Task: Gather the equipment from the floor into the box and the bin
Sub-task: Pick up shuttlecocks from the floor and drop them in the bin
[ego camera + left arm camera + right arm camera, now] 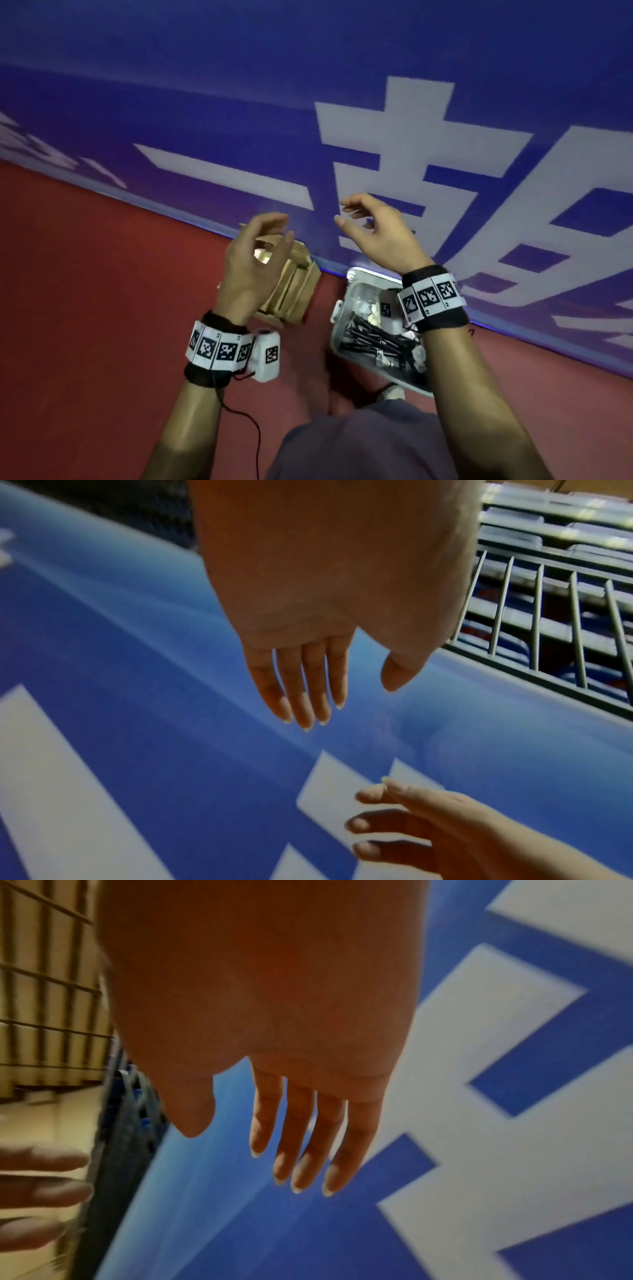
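Note:
A wooden slatted box [294,287] stands on the red floor by the blue banner. To its right lies a clear plastic bin [346,308] holding black cables and small white parts. My left hand [260,246] hovers raised in front of the wooden box, fingers relaxed, holding nothing. My right hand [366,222] is raised above the bin, loosely curved and empty. In the left wrist view my left hand [329,685] has straight fingers, with the right hand [411,829] below it. The right wrist view shows my right hand [298,1145] with extended fingers.
A large blue banner [308,102] with white characters runs behind the box and bin. The red floor [85,274] spreads to the left. A metal railing [555,631] with seating behind it stands above the banner. My knee [359,445] is at the bottom.

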The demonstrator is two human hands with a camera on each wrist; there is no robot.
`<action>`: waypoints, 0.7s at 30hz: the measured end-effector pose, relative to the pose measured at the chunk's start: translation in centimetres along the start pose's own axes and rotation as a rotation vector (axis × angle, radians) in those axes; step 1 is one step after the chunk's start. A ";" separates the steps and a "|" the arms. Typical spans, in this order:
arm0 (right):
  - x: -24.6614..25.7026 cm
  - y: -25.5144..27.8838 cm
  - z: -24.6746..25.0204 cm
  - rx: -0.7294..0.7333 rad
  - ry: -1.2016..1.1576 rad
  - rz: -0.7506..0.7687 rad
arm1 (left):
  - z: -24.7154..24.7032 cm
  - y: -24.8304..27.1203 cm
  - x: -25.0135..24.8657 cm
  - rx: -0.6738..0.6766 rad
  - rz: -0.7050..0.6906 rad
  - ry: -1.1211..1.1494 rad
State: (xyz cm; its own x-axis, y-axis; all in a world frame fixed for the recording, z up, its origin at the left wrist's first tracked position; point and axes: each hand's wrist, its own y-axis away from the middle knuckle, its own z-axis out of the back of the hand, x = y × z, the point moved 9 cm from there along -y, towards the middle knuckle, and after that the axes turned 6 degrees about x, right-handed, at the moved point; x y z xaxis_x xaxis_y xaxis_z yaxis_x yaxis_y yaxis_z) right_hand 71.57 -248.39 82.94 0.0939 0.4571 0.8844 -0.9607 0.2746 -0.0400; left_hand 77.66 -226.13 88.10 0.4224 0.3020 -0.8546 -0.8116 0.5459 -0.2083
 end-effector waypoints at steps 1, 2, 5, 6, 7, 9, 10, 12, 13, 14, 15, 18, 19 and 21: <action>2.7 -0.4 -2.1 0.027 -0.002 0.051 | 3.3 1.3 -0.2 -0.042 -0.010 -0.013; 5.4 -0.5 -4.5 0.052 -0.014 0.103 | 6.7 2.8 -0.5 -0.084 -0.021 -0.028; 12.9 0.1 -11.7 0.109 -0.068 0.217 | 16.2 8.0 -0.6 -0.220 -0.016 -0.067; 15.2 0.5 -14.3 0.132 -0.096 0.242 | 19.1 10.0 -0.3 -0.263 -0.003 -0.075; 17.3 0.9 -17.0 0.155 -0.121 0.262 | 21.8 11.9 0.1 -0.300 0.009 -0.091; 21.2 1.8 -22.3 0.201 -0.170 0.303 | 26.6 15.9 1.3 -0.363 0.041 -0.132; 23.0 2.3 -25.1 0.226 -0.197 0.327 | 28.8 17.9 2.1 -0.393 0.064 -0.159; 26.1 3.5 -30.3 0.289 -0.242 0.351 | 32.3 21.8 3.7 -0.446 0.118 -0.191; 27.1 4.1 -32.4 0.322 -0.248 0.361 | 33.4 23.3 4.5 -0.462 0.152 -0.197; 29.0 5.2 -36.4 0.396 -0.244 0.389 | 35.7 26.4 5.4 -0.511 0.193 -0.213; 30.1 5.9 -38.6 0.438 -0.231 0.420 | 36.9 28.2 6.3 -0.541 0.229 -0.212; 33.7 8.2 -47.2 0.615 -0.207 0.502 | 41.3 35.6 9.5 -0.679 0.348 -0.202; 34.7 9.0 -49.9 0.673 -0.203 0.516 | 42.5 37.8 10.6 -0.722 0.392 -0.205; 36.3 10.3 -55.2 0.786 -0.193 0.523 | 44.7 42.2 12.4 -0.807 0.469 -0.212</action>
State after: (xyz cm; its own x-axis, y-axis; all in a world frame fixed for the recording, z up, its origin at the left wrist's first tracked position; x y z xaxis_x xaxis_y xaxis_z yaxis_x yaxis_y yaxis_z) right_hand 79.50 -182.30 88.99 -0.3730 0.1948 0.9071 -0.7757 -0.6019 -0.1898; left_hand 66.71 -164.42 90.02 -0.0164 0.5313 -0.8470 -0.9168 -0.3461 -0.1993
